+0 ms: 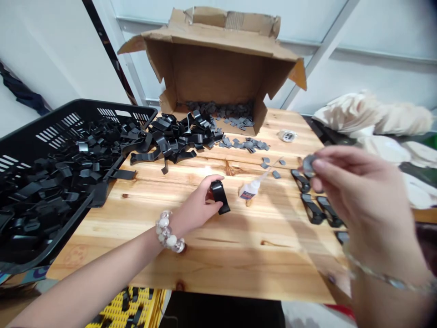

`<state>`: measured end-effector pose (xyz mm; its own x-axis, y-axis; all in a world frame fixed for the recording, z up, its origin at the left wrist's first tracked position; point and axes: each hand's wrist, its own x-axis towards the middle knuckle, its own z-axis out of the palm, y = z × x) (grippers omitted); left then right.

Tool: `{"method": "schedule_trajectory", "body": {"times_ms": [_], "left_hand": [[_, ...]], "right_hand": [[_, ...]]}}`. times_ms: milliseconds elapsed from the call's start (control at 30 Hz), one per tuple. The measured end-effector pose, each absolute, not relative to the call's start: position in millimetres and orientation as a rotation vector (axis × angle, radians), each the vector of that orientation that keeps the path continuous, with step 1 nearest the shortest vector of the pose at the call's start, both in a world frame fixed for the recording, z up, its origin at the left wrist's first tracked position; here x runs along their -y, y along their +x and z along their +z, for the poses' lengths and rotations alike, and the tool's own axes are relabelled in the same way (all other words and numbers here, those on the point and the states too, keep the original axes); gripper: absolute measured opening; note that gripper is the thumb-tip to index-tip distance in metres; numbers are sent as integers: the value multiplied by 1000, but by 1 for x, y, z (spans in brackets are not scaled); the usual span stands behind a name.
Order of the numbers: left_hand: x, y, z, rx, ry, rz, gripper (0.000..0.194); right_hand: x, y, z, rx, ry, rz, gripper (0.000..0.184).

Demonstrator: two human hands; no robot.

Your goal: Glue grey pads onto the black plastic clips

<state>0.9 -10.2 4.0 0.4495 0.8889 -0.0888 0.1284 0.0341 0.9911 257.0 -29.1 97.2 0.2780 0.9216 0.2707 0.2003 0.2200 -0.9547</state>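
the left hand (196,205) curls around a black plastic clip (219,197), the right hand (362,200) pinches a small grey pad (309,166), and a glue bottle (251,189) lies between them.

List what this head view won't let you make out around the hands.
Grey piece: partly hidden by the fingers of the right hand.
Black clip: partly hidden by the left hand.
Glue bottle: label too small to read.
Yellow crate: cut off by the bottom edge.

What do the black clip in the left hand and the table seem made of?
The black clip looks like moulded plastic, with a dull sheen, though coated metal is possible. The table looks like unfinished pine, with pale grain and dark knots.
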Motion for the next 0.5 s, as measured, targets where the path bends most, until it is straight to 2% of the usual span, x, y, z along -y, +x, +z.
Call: {"method": "schedule_trajectory", "body": {"times_ms": [67, 167, 300, 500], "left_hand": [[12, 2, 4, -1000, 1468, 764, 49], [14, 2, 8, -1003, 1504, 778, 40], [19, -1, 18, -1000, 1567, 799, 35], [30, -2, 24, -1036, 1565, 841, 33]], "right_hand": [[47, 241, 90, 1313, -1250, 1045, 13], [53, 213, 60, 1439, -1253, 1485, 18], [51, 192, 23, 1389, -1260, 1589, 20], [58, 185, 13, 1168, -1183, 1734, 28]]}}
